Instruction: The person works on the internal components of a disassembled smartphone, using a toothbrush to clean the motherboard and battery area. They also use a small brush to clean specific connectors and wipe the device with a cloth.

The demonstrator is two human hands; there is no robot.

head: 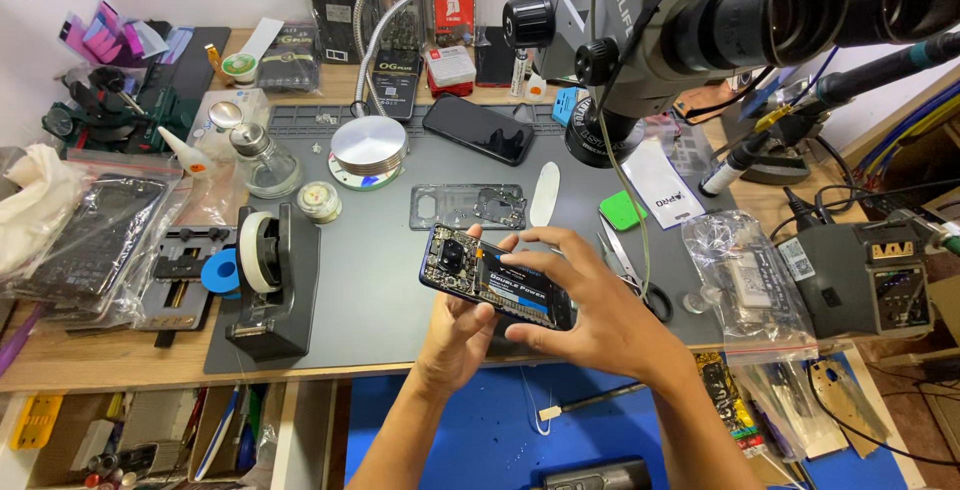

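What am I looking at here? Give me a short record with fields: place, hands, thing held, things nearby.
place: cluttered repair bench with a grey work mat
thing held: opened phone, back cover off, insides and battery showing
left hand: grips the phone from below
right hand: fingers over the phone's right end
behind the phone: clear phone frame and white pry tool on the mat
left of it: black tape dispenser
right of it: tweezers, green pick, plastic bag
above: microscope
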